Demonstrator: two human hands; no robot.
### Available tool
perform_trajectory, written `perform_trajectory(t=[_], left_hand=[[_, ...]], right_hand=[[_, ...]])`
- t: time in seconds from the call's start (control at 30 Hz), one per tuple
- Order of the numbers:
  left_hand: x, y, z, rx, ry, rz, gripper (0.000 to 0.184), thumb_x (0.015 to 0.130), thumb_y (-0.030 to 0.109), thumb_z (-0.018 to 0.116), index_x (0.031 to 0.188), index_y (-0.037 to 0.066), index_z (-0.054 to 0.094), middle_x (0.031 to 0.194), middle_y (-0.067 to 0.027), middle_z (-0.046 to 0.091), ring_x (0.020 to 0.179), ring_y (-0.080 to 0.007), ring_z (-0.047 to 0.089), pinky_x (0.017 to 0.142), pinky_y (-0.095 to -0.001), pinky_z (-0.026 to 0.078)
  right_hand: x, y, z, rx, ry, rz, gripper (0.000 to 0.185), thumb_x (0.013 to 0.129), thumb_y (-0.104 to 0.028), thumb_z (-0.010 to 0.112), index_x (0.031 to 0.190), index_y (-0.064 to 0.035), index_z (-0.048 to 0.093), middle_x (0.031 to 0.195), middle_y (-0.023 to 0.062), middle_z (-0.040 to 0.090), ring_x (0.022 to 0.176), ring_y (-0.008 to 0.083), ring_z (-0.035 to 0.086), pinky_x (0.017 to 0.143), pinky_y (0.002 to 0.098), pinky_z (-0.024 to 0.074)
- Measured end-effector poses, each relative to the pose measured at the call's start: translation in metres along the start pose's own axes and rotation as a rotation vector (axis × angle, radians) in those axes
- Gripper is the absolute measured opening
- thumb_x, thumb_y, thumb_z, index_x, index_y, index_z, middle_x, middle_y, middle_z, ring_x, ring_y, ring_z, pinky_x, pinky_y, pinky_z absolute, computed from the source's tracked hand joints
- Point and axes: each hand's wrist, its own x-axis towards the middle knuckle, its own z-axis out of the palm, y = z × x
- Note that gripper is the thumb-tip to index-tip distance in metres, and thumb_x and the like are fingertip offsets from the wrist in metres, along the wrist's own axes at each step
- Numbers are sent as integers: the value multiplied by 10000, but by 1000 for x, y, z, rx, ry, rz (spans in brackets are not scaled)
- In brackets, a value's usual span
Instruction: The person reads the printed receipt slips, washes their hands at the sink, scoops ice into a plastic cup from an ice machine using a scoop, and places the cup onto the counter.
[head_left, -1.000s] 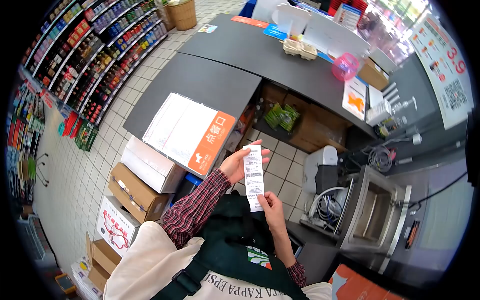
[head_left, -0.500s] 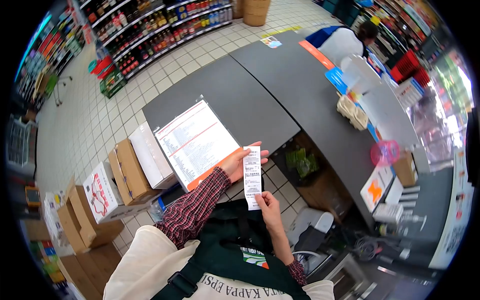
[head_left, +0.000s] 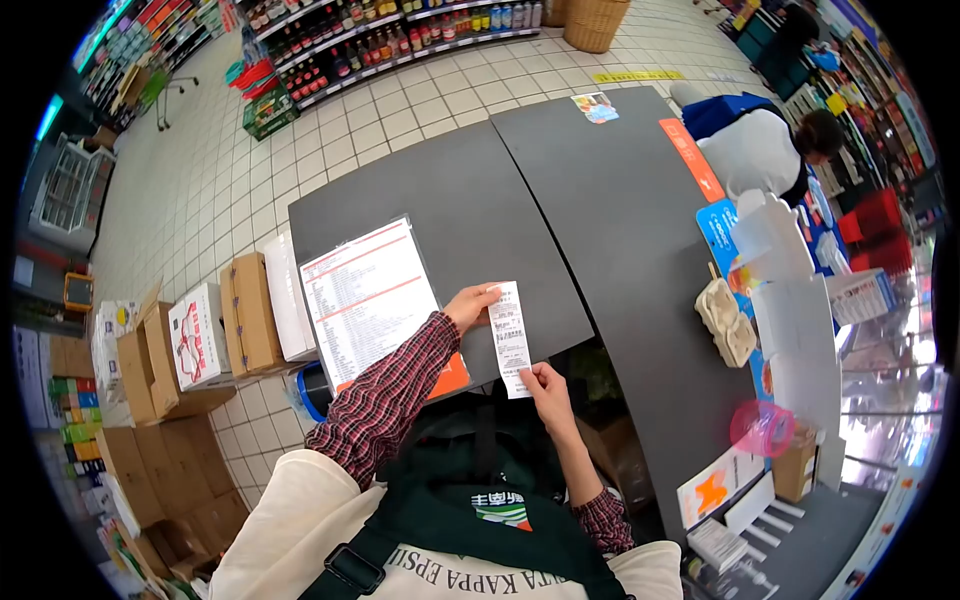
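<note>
A long white printed receipt (head_left: 509, 335) is stretched between my two hands above the near edge of the grey counter (head_left: 455, 190). My left hand (head_left: 470, 306) pinches its upper left edge. Near the bottom right corner, my right hand (head_left: 548, 393) grips it between thumb and fingers. Under my left forearm lies a laminated printed sheet (head_left: 370, 290) with an orange lower edge, partly covered by the sleeve. The receipt's print is too small to read.
Cardboard boxes (head_left: 250, 315) stand left of the counter. On the right side are an egg-carton tray (head_left: 725, 322), a pink plastic container (head_left: 762, 429) and a white panel (head_left: 795, 340). Another person (head_left: 755, 150) bends beyond the counter's far right. Bottle shelves (head_left: 400, 45) line the back.
My view has shifted, and my body is closer to the counter. The receipt now hangs over the counter's edge instead of the gap. My left fingers, earlier spread behind it, now pinch its edge.
</note>
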Motion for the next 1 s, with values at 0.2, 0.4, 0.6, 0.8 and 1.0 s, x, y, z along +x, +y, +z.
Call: perform_trajectory(t=[0.2, 0.4, 0.6, 0.8, 1.0], left_hand=[[26, -15, -11, 157, 237, -12, 372, 942, 335, 505, 1211, 96, 600, 1093, -50, 619, 959, -139, 589, 849, -285, 458], [42, -35, -21, 592, 506, 73, 298, 877, 344, 591, 1055, 127, 691, 989, -130, 616, 925, -263, 609, 824, -361, 473], [48, -32, -22, 665, 682, 76, 236, 847, 315, 641, 1006, 154, 709, 911, -121, 592, 877, -270, 601, 802, -368, 475], [55, -33, -24, 669, 735, 86, 189, 816, 277, 671, 955, 156, 716, 859, -99, 568, 828, -255, 593, 766, -367, 480], [57, -31, -20, 723, 794, 92, 154, 801, 253, 681, 913, 149, 708, 848, -87, 555, 827, -241, 588, 758, -365, 481]], right_hand=[[46, 13, -24, -106, -98, 92, 155, 919, -148, 570, 881, 2, 570, 744, -13, 589, 657, 28, 510, 599, 195, 417], [71, 32, -32, -192, -108, 118, 171, 915, -166, 579, 903, 5, 577, 758, 0, 606, 661, 39, 535, 592, 204, 437], [82, 26, -23, -533, -22, -14, 190, 869, -176, 627, 911, 6, 595, 703, 32, 627, 632, 74, 560, 583, 248, 450], [85, 12, -17, -709, 18, -25, 225, 815, -205, 663, 912, -10, 607, 697, 82, 650, 614, 160, 620, 590, 300, 472], [88, 11, -14, -847, 55, -2, 245, 808, -251, 663, 855, -25, 580, 653, 69, 634, 613, 194, 640, 579, 313, 474]])
